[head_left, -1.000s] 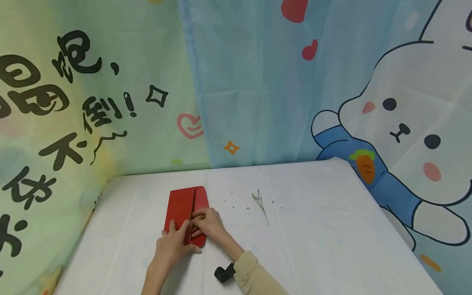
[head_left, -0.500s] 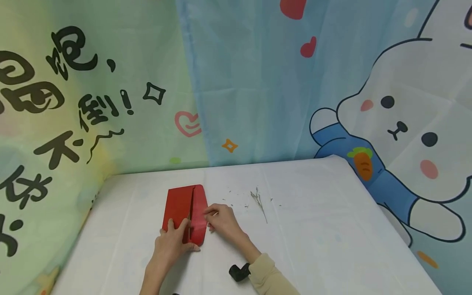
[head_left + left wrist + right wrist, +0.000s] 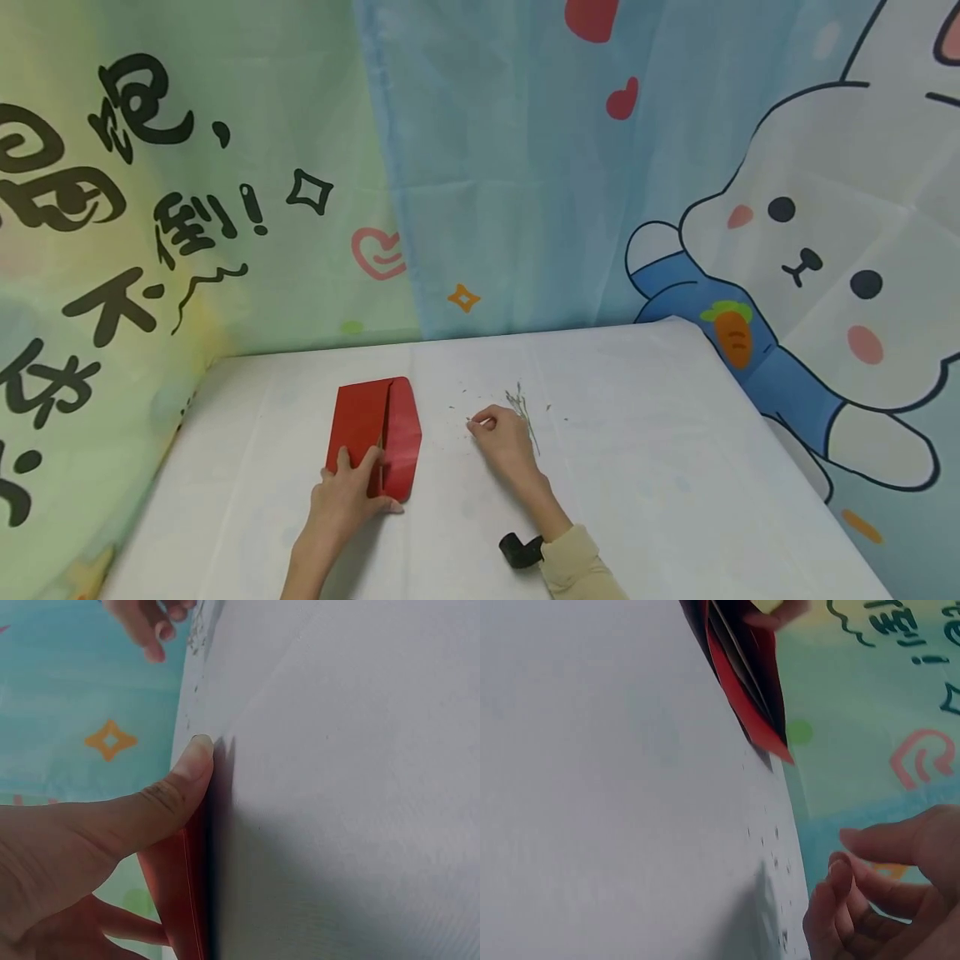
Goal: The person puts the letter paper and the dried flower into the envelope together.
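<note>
A red paper envelope (image 3: 360, 425) lies on the white table in the head view, its flap (image 3: 403, 442) folded out to the right. My left hand (image 3: 341, 492) holds its lower part, fingers spread over the front and thumb at the bottom edge. In the right wrist view the envelope's mouth (image 3: 739, 656) gapes, with pale layers inside. My right hand (image 3: 504, 440) hovers right of the envelope, fingers loosely bent, and nothing can be made out in it. Partly behind it lies a small dried sprig (image 3: 522, 408) with thin stems.
Several tiny dark crumbs lie scattered around the sprig on the white tablecloth (image 3: 675, 467). A printed curtain (image 3: 495, 208) hangs behind the table's back edge. A black device (image 3: 520, 550) sits at my right wrist.
My right hand has left the envelope's opening and moved right, towards the sprig. My left hand has stayed on the envelope.
</note>
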### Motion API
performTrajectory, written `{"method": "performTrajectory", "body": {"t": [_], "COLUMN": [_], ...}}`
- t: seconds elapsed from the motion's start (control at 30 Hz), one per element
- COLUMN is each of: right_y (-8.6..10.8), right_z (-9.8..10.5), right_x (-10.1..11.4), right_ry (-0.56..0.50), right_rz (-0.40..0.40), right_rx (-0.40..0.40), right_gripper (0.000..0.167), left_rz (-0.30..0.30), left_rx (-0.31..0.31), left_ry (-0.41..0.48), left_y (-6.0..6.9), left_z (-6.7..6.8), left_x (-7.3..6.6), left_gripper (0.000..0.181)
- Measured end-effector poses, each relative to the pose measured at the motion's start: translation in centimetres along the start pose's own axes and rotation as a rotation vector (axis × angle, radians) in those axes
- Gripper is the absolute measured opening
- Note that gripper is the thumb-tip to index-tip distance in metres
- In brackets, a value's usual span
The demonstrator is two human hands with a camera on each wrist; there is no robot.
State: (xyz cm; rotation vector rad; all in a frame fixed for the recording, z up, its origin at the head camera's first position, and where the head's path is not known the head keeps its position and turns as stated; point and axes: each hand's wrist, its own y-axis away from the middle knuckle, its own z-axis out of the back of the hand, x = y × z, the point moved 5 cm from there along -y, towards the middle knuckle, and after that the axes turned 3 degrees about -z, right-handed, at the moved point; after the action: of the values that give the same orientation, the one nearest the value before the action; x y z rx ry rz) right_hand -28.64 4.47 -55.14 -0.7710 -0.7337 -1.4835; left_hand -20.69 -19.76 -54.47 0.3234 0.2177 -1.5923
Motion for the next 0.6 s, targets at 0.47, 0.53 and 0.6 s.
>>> {"method": "performTrajectory", "body": {"t": [0.47, 0.53, 0.6], "right_y": [-1.4, -1.5, -1.5], "right_z": [5.0, 5.1, 5.1], "right_x": [-4.2, -4.5, -4.7], "right_ry": [0.172, 0.200, 0.228], "right_rz": [-0.137, -0.147, -0.149], "right_rx": [-0.204, -0.181, -0.155], "right_gripper": [0.022, 0.024, 0.025], "left_rz": [-0.005, 0.002, 0.008], "left_rx": [0.011, 0.019, 0.026], "left_ry": [-0.013, -0.014, -0.013], "left_y": [0.1, 0.2, 0.2], "left_z": [0.0, 0.0, -0.1], "left_x": [0.0, 0.0, 0.0], "left_gripper": [0.073, 0.074, 0.074]}}
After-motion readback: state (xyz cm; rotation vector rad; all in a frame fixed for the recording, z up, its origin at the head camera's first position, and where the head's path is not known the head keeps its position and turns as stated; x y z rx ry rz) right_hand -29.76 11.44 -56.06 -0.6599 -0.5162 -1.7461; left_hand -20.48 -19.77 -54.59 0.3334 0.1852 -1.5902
